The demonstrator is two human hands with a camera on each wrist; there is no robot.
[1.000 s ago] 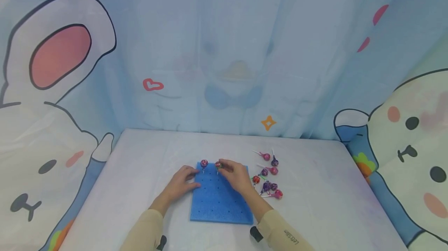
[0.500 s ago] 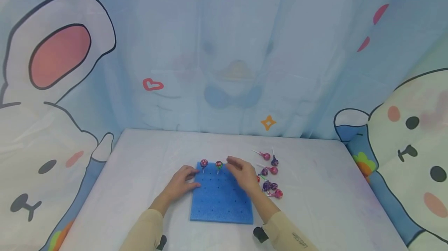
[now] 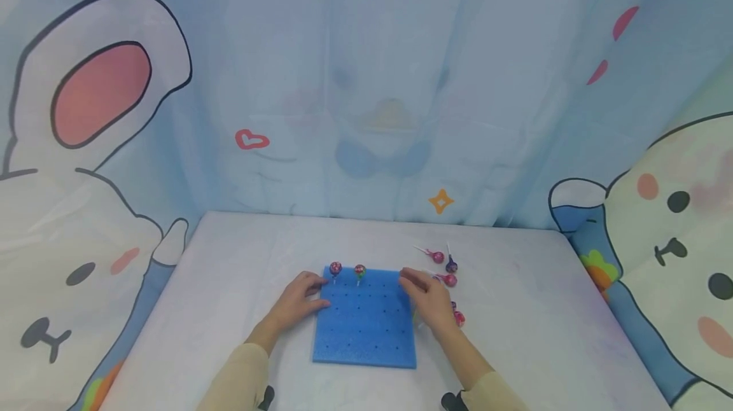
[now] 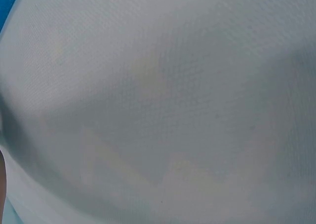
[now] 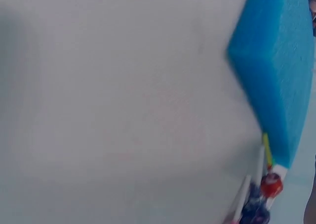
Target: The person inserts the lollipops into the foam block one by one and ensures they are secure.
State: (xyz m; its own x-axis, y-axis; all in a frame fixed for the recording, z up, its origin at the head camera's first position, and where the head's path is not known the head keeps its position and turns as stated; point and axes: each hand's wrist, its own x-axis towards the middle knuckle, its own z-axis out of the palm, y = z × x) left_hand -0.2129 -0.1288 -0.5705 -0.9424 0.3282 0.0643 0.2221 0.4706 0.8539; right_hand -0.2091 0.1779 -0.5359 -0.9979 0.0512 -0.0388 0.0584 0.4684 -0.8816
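- The flat blue foam board (image 3: 366, 328) pricked with rows of small dark holes lies at the lower centre of the head view, between the two hands, so either hand seems able to meet an edge without stretching.
- The person's left hand (image 3: 298, 296) sits along the board's upper left edge, thumb and fingers spread apart with no lollipop visible between them; such a placing would help keep light foam from sliding.
- Two round-headed lollipops stand near the board's top edge: a red-and-white-wrapped lollipop (image 3: 335, 268) at its upper left corner and a red-and-green-wrapped lollipop (image 3: 359, 270) just right of it. Their heads are uppermost, probably because the sticks sit in holes that prop them.
- The person's right hand (image 3: 429, 299) is at the board's upper right corner, fingers loosely bent, the gap to the thumb narrow, no lollipop visible in it. Whether it touches the foam cannot be told.
- Loose lollipops lie right of centre on the white cloth-covered table (image 3: 515, 334), among them a glossy pink lollipop (image 3: 438, 257) and a dark purple lollipop (image 3: 451, 264); lying there keeps them close to the right hand, which hides some.
- In the right wrist view, a shiny red lollipop (image 5: 271, 185) lies at the lower right, just beside the board.
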